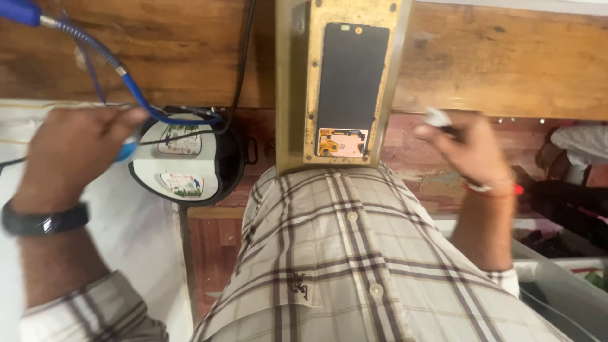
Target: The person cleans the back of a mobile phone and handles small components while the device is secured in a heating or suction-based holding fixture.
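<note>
We see a blue tool (126,151) with a blue cord (95,50) in the left hand (69,152), fingers clenched round it, beside a black round tin (190,158). We judge it light and stiff, best held by the body, not the springy cord. The right hand (472,149) pinches a small white bit (436,116), likely soft and light. Between the hands a dark phone screen (351,82) lies on a brass-coloured plate (304,76) at the wooden bench (506,63) edge; thin, fragile, we'd take it by the edges.
</note>
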